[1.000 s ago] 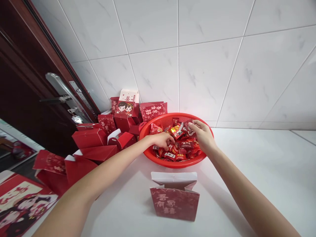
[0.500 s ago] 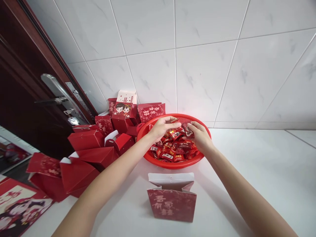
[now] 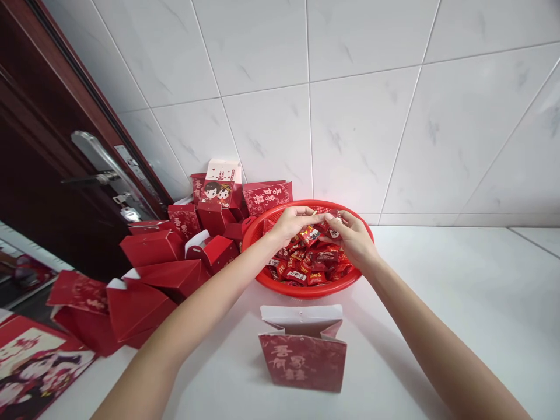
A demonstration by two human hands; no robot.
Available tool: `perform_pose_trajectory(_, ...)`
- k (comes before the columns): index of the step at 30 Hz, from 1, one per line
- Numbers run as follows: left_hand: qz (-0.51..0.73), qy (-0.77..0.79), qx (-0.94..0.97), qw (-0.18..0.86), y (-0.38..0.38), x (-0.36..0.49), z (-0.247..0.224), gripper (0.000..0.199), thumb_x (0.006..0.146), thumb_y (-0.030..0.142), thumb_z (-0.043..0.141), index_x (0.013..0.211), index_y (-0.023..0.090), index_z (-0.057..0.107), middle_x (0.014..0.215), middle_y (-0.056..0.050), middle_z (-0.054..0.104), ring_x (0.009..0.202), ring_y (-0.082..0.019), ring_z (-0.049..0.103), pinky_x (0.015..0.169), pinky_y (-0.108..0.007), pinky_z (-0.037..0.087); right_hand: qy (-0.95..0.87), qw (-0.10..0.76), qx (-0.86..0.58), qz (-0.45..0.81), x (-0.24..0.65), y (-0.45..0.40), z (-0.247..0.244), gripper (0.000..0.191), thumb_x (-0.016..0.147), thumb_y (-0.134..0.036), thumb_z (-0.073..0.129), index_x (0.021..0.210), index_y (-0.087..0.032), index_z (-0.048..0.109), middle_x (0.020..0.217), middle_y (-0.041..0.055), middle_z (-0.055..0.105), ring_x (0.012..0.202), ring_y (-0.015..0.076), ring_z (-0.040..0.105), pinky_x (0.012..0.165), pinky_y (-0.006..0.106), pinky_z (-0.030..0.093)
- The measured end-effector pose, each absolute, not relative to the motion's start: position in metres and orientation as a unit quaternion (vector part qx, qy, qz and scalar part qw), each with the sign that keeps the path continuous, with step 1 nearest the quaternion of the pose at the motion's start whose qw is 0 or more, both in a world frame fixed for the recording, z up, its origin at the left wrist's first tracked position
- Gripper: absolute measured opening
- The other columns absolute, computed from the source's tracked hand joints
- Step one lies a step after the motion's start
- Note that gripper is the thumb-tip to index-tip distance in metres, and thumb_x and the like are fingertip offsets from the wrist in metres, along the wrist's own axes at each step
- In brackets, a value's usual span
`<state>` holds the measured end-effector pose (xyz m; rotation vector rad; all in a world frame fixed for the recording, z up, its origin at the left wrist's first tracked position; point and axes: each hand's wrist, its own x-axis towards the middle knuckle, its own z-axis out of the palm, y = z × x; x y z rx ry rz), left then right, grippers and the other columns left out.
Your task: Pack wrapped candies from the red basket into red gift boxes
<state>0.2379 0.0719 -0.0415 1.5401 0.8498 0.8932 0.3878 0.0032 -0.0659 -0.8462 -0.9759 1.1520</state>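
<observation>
A red plastic basket (image 3: pixel 306 291) holds several small wrapped candies (image 3: pixel 297 274) in red and dark red wrappers. Above its left part, my left hand (image 3: pixel 292 224) is closed in a pinch, and a small pale edge shows at its fingertips; what it grips is mostly hidden. My right hand (image 3: pixel 356 242) is closed on a dark red candy packet (image 3: pixel 335 232) with white lettering, over the right side of the basket. The fingertips of both hands are close together. Nearer to me, a red paper gift box (image 3: pixel 304 363) stands upright with its top open.
Several red gift boxes (image 3: pixel 168 277) are piled left of the basket. A flat printed red bag (image 3: pixel 39 367) lies at the lower left. Behind the white tabletop (image 3: pixel 459 286) rises a tiled wall (image 3: pixel 359 116). A dark door with a metal handle (image 3: pixel 100 166) is at the left.
My right hand has moved slightly left, bringing its thumb to my left fingertips. The candy packet is now more covered by the fingers. The basket and the boxes stay put.
</observation>
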Motion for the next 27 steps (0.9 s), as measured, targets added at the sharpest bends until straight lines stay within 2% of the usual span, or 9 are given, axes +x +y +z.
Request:
perform_pose_trajectory(3, 0.353, 0.335, 0.648, 0.586, 0.079, 0.234, -0.046, 0.038, 0.057, 0.043, 0.092, 0.073, 0.016, 0.072, 0.083, -0.003, 0.072, 0.076, -0.014, 0.061, 0.071, -0.027, 0.046, -0.440, 0.639, -0.361, 0.518, 0.386, 0.001, -0.064, 0.048, 0.058, -0.051, 0.090, 0.086, -0.023, 0.065, 0.089, 0.0013, 0.068, 0.092, 0.0225, 0.067, 0.070, 0.033, 0.062)
perform_pose_trajectory(8, 0.340, 0.358, 0.624, 0.605, 0.091, 0.217, -0.035, 0.036, 0.075, 0.048, 0.082, 0.090, 0.016, 0.077, 0.084, -0.004, 0.073, 0.071, -0.013, 0.062, 0.071, -0.028, 0.049, -0.420, 0.658, -0.353, 0.516, 0.386, 0.003, -0.067, 0.043, 0.060, -0.046, 0.090, 0.086, -0.022, 0.065, 0.091, 0.0013, 0.070, 0.092, 0.0223, 0.068, 0.072, 0.033, 0.063)
perform_pose_trajectory(11, 0.334, 0.416, 0.655, 0.535, 0.104, 0.199, -0.025, 0.032, 0.079, 0.043, 0.080, 0.096, 0.016, 0.077, 0.085, -0.005, 0.074, 0.070, -0.013, 0.064, 0.073, -0.028, 0.051, -0.383, 0.684, -0.359, 0.506, 0.387, 0.004, -0.069, 0.039, 0.062, -0.043, 0.090, 0.082, -0.022, 0.065, 0.090, 0.0010, 0.069, 0.091, 0.0210, 0.069, 0.073, 0.032, 0.064)
perform_pose_trajectory(16, 0.260, 0.522, 0.709, 0.397, 0.128, 0.178, -0.031, 0.010, 0.083, 0.022, 0.073, 0.088, 0.015, 0.076, 0.083, -0.007, 0.076, 0.081, -0.019, 0.072, 0.077, -0.031, 0.056, -0.357, 0.696, -0.372, 0.499, 0.386, 0.004, -0.069, 0.038, 0.060, -0.041, 0.090, 0.082, -0.021, 0.065, 0.090, 0.0010, 0.070, 0.090, 0.0216, 0.070, 0.072, 0.033, 0.065)
perform_pose_trajectory(19, 0.226, 0.539, 0.740, 0.332, 0.134, 0.177, -0.036, 0.016, 0.083, 0.014, 0.065, 0.093, 0.015, 0.077, 0.092, -0.008, 0.078, 0.088, -0.020, 0.073, 0.075, -0.027, 0.056, -0.349, 0.697, -0.378, 0.500, 0.386, 0.003, -0.066, 0.039, 0.060, -0.040, 0.090, 0.083, -0.021, 0.065, 0.088, 0.0009, 0.070, 0.091, 0.0229, 0.071, 0.072, 0.034, 0.065)
perform_pose_trajectory(23, 0.091, 0.501, 0.802, 0.312, 0.130, 0.178, -0.031, 0.023, 0.079, 0.020, 0.065, 0.098, 0.016, 0.078, 0.097, -0.007, 0.079, 0.086, -0.020, 0.073, 0.077, -0.026, 0.055, -0.347, 0.699, -0.380, 0.497, 0.386, 0.003, -0.066, 0.037, 0.060, -0.040, 0.089, 0.081, -0.021, 0.065, 0.087, 0.0007, 0.070, 0.091, 0.0231, 0.071, 0.072, 0.034, 0.065)
perform_pose_trajectory(25, -0.032, 0.472, 0.839, 0.269, 0.124, 0.178, -0.028, 0.030, 0.071, 0.026, 0.074, 0.099, 0.018, 0.079, 0.097, -0.005, 0.079, 0.089, -0.022, 0.072, 0.079, -0.026, 0.053, -0.348, 0.698, -0.380, 0.497, 0.386, 0.004, -0.067, 0.038, 0.059, -0.040, 0.089, 0.082, -0.021, 0.064, 0.089, 0.0008, 0.070, 0.090, 0.0225, 0.071, 0.072, 0.033, 0.065)
perform_pose_trajectory(27, -0.152, 0.444, 0.855, 0.219, 0.115, 0.180, -0.027, 0.046, 0.058, 0.030, 0.082, 0.104, 0.024, 0.080, 0.104, -0.004, 0.078, 0.098, -0.025, 0.070, 0.081, -0.025, 0.052, -0.351, 0.695, -0.381, 0.498, 0.386, 0.004, -0.068, 0.039, 0.059, -0.040, 0.089, 0.083, -0.021, 0.065, 0.091, 0.0011, 0.070, 0.089, 0.0216, 0.071, 0.071, 0.032, 0.065)
